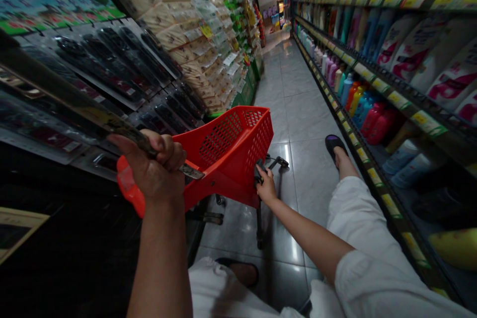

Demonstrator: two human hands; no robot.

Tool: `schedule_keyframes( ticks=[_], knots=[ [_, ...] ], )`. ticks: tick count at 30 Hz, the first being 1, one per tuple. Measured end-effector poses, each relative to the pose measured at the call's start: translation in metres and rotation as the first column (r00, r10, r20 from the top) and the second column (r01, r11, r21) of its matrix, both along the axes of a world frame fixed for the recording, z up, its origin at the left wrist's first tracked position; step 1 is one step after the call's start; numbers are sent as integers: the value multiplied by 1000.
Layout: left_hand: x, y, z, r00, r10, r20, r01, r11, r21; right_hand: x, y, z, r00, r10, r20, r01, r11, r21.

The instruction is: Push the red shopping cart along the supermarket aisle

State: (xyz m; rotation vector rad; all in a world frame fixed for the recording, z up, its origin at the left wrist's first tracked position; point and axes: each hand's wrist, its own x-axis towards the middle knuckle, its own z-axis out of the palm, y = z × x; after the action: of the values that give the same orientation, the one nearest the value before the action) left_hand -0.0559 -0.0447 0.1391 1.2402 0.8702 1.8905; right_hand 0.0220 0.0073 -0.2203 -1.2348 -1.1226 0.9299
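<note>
My left hand [158, 169] is wrapped around a long dark bar [93, 114] that runs in from the upper left. Its worn, pale end sticks out past my fist over a red plastic shopping cart [223, 179]. Whether the bar belongs to the shelf on the left cannot be told. Lower and to the right, my right hand [267, 186] closes on a black fitting [260, 171] at the cart's side. The cart has perforated walls, stands tilted across the aisle, and shows dark legs and casters beneath.
Packaged dark goods [115, 54] hang on the left, beside stacked beige packs [190, 44]. Shelves of bottles [372, 119] line the right. A grey tiled floor [290, 84] runs between them. My foot in a dark slipper [333, 146] stands near the right shelf.
</note>
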Motion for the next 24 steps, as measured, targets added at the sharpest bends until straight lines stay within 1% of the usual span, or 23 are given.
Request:
schedule_keyframes(
  ticks=[2,3,4,6,8,11,13,14,16,19,21,23,24],
  knots=[
    [0,-1,0,1000,-17,-24,18,1000,10,6,11,-6,996,-70,-56,66,995,-73],
    [1,-1,1,999,-26,-25,26,1000,11,8,18,-4,992,-102,-76,94,990,-102],
    [1,-1,1,999,-32,-17,32,999,8,9,26,2,988,-121,-92,109,986,-123],
    [1,-1,1,999,-34,7,34,999,1,9,40,21,985,-124,-117,109,986,-124],
    [2,0,1,1000,-24,7,24,1000,-2,5,48,44,983,-122,-136,115,992,-60],
    [2,1,2,1000,12,-20,-12,1000,0,-2,46,74,984,-105,-143,122,986,114],
    [3,2,1,999,35,-25,-35,999,-2,-4,35,83,993,-60,-105,81,974,211],
    [3,2,1,999,40,-29,-40,999,0,-4,26,84,997,-29,-71,46,968,248],
    [2,4,1,999,35,-38,-34,999,11,-2,6,77,999,42,14,-44,950,308],
    [0,7,0,999,33,-15,-33,999,2,6,-24,52,974,173,148,-214,913,347],
    [-1,8,0,999,37,17,-37,999,-18,12,-36,31,953,228,200,-281,911,301],
    [-1,8,0,999,34,34,-33,999,-30,16,-40,12,941,256,219,-300,934,195],
    [-1,8,0,999,32,39,-30,999,-33,17,-39,6,943,255,213,-286,949,129]
  ],
)
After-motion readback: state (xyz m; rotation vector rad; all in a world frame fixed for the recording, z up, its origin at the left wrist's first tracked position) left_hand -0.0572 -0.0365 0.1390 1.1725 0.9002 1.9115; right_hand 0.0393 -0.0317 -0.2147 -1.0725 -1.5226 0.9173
